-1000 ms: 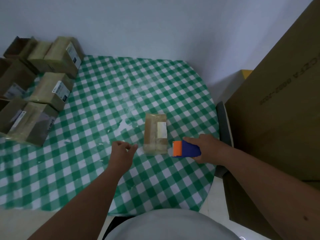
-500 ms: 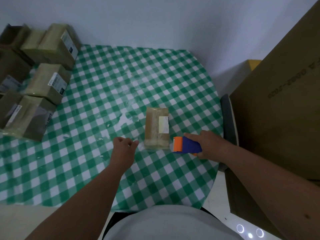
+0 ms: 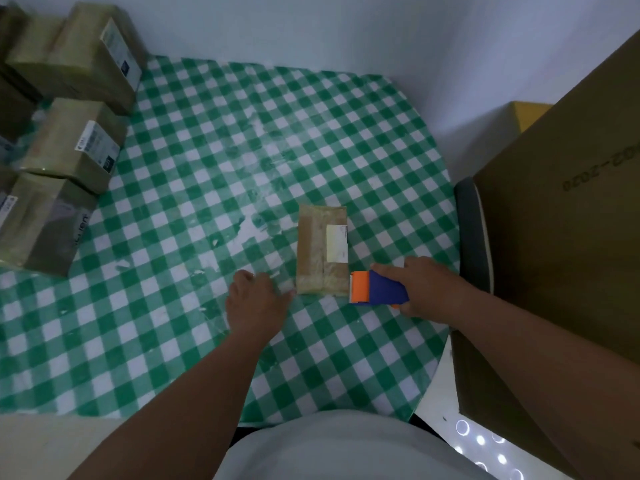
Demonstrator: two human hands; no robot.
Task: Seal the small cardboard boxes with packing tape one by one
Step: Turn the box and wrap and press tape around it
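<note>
A small cardboard box [image 3: 321, 249] lies flat on the green checked tablecloth [image 3: 207, 161], glossy tape over its top and a white label on its right half. My right hand [image 3: 427, 289] grips a blue and orange tape dispenser [image 3: 377, 287], whose orange end touches the box's near right corner. My left hand [image 3: 256, 301] rests on the cloth just left of the box's near left corner, fingers loosely bent, its thumb reaching toward the box and holding nothing.
Several taped cardboard boxes [image 3: 74, 147] are stacked along the table's left edge. A large brown carton [image 3: 561, 237] stands close on the right beside a grey chair edge [image 3: 472, 233]. The wall runs behind the table.
The view has tilted and drawn closer. My left hand has crept slightly toward the box's near left corner. My right hand with the dispenser has stayed at the near right corner.
</note>
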